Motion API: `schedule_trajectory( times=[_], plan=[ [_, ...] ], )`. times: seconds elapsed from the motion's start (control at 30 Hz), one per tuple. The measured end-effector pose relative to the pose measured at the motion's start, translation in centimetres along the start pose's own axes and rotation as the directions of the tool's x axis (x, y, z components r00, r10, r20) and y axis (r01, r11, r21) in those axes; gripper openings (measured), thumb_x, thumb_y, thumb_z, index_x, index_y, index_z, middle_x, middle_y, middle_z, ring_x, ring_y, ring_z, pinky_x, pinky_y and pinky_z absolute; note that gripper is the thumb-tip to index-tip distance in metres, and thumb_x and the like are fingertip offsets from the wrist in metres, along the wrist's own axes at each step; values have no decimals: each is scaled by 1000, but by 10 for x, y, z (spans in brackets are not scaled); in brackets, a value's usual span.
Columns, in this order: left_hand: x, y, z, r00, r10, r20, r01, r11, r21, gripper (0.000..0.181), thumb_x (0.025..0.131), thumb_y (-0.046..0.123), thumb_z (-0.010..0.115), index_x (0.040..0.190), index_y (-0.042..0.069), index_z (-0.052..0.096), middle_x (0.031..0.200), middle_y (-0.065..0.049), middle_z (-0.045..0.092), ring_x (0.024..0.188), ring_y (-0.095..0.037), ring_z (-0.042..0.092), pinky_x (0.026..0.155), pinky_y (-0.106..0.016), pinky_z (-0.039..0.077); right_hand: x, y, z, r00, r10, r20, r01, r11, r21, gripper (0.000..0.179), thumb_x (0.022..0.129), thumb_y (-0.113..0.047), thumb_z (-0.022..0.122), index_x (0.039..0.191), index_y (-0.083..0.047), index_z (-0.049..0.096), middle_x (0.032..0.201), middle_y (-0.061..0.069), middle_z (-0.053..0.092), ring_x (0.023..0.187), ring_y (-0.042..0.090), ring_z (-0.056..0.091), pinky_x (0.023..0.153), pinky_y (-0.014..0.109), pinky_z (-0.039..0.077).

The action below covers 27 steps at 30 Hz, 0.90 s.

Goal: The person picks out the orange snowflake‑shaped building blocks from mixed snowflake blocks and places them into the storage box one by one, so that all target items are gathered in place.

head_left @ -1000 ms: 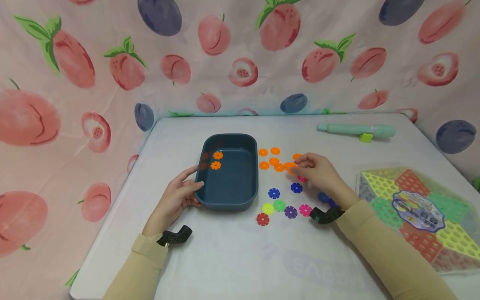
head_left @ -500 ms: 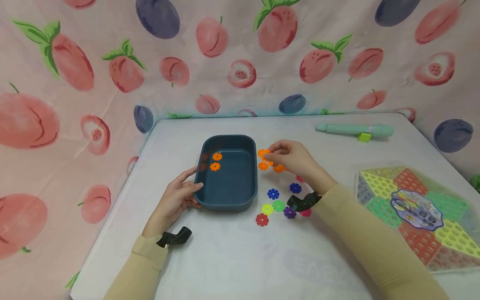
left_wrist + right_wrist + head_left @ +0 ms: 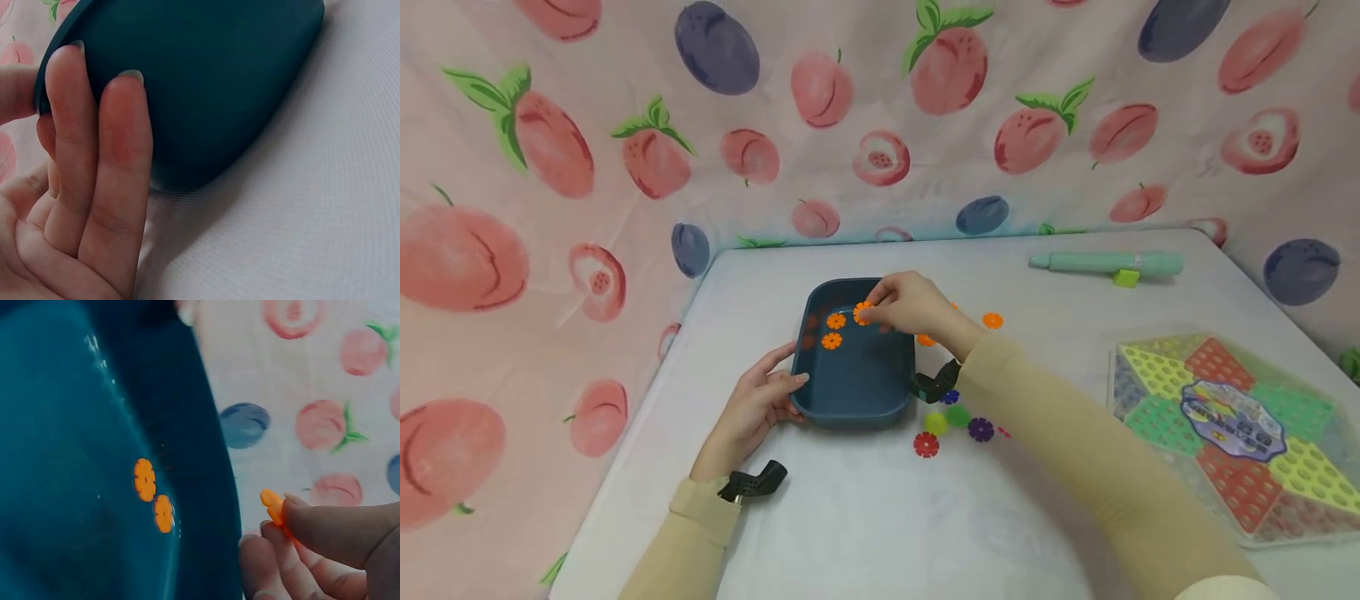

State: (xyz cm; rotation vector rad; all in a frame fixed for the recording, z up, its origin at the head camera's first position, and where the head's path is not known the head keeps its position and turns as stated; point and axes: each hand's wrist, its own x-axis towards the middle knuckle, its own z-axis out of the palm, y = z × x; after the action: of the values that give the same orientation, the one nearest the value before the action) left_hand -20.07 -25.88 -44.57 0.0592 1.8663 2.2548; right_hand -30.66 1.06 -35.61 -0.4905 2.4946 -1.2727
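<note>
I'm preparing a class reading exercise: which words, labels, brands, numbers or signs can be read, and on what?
None can be read.
Oval label on the patterned case: lettering, too small and blurred.
Pale green tube: faint marks, too small to tell if they are print.

Right sleeve (image 3: 1075, 450) swallows most of a pink disc (image 3: 1004, 432), and the black wrist camera (image 3: 936, 384) blocks part of a blue disc (image 3: 952, 398). The right hand (image 3: 917, 310) hides the far right corner of the bin (image 3: 853, 419). Label (image 3: 1234, 421) lettering's unreadable (way too tiny), and the case (image 3: 1232, 492) runs off the right edge.
</note>
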Motion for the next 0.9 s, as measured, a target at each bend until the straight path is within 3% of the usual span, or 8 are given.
schedule_trajectory(
  times=[0.1,0.3,0.53,0.77,0.9],
  plan=[
    [1,-2,-1,1000,7,6,-7,1000,3,71,98,7,66,160,9,32,83,-8,64,58,-15,65,63,-35,60,8,-10,7,1000,-6,24,7,997,-71,23,93,-32,78,104,-13,69,92,1,74,79,21,73,81,40,56],
    [4,1,-1,1000,17,14,-17,1000,5,71,98,9,68,160,11,34,82,-7,64,59,-15,65,63,-35,60,24,-26,19,998,0,59,7,993,-119,22,92,-30,79,101,-12,71,99,8,75,83,27,74,84,41,55],
    [6,4,-3,1000,18,10,-19,1000,14,70,98,9,68,159,12,35,81,-6,62,58,-15,64,63,-36,60,45,-29,44,998,43,53,-26,957,-290,19,91,-31,81,94,-15,72,82,2,74,72,18,72,76,35,56],
    [3,1,-1,1000,2,-4,-2,1000,6,69,96,7,68,158,12,37,81,-6,62,57,-15,64,62,-35,60,48,-24,71,988,73,138,-36,965,-259,16,90,-28,82,88,-14,74,74,1,72,67,16,71,63,30,55],
    [-1,-1,-3,1000,-13,-15,13,1000,19,69,96,8,68,158,13,38,81,-8,62,57,-15,63,62,-36,60,46,-20,82,986,89,140,-50,965,-258,16,89,-25,83,86,-12,74,74,1,71,66,17,71,61,28,54]
  ],
)
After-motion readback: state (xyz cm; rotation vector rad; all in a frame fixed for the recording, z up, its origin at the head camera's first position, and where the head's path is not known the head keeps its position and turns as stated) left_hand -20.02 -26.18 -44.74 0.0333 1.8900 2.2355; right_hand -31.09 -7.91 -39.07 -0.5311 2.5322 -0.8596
